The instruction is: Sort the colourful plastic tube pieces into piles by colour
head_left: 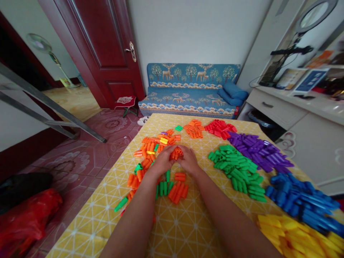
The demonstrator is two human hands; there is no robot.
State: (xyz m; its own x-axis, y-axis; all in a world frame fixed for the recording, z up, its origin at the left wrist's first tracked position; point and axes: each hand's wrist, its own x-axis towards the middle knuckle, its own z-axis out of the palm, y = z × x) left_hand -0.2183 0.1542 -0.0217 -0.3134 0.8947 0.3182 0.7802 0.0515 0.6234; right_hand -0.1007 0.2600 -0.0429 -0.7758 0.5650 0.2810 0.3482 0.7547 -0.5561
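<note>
My left hand and my right hand are cupped round a bunch of orange plastic tubes, their hollow ends facing me. The tubes look like pen caps. Left of my hands lies a mixed spread of orange pieces with a few green, yellow and purple ones among them. Just below my hands, green pieces and a small group of orange pieces lie on the yellow patterned tablecloth. My fingertips are partly hidden behind the bunch.
Single-colour piles line the far and right sides: orange, red, purple, green, blue and yellow. Beyond the table stand a blue sofa and a small stool. A white cabinet is at right.
</note>
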